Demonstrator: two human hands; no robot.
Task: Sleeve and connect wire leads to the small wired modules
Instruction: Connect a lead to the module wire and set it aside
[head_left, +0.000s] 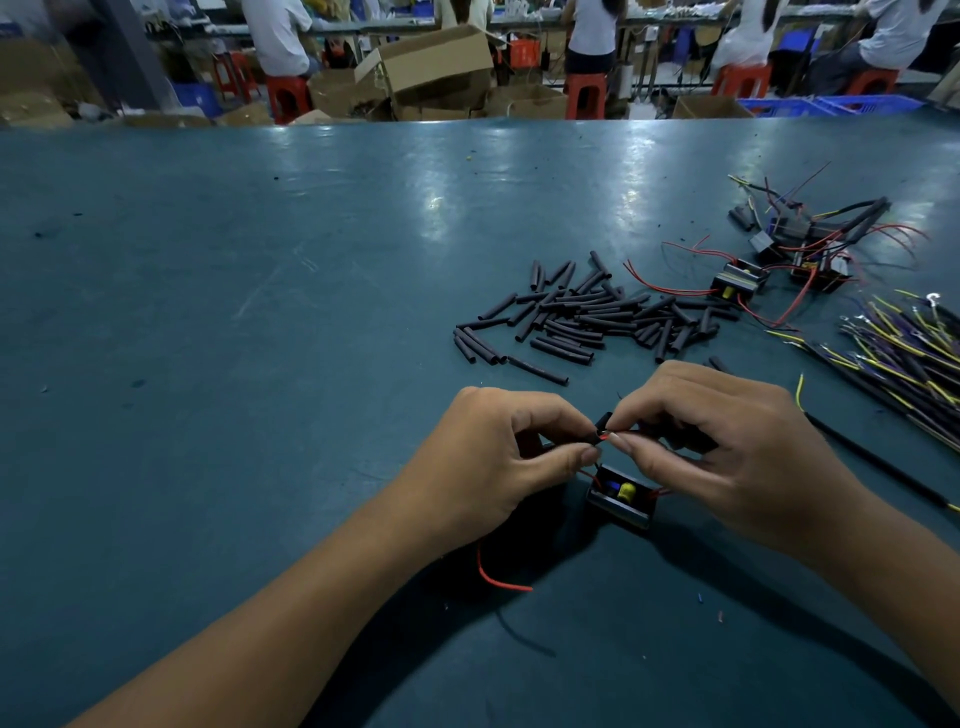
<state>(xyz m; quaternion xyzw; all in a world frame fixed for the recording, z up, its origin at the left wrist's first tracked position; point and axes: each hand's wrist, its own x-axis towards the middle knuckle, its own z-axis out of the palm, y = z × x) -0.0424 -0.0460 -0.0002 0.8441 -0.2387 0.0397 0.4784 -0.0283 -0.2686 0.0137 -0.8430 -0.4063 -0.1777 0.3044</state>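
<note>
Left hand (511, 457): pinching black sleeve (602, 427).
Right hand (727, 441): pinching red wire (631, 432) at sleeve mouth.
Module (621, 497): open black box on table (260, 312) below hands; yellow part inside.
Sleeve pile (587, 317): loose, beyond hands.

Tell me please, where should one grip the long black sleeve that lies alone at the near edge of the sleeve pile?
Probably at the middle of the lone black sleeve, pinched across its narrow width from above. It lies flat on the green table, a little apart from the sleeve pile, with both long sides free. Fingertips can close on it without disturbing neighbours.
</note>
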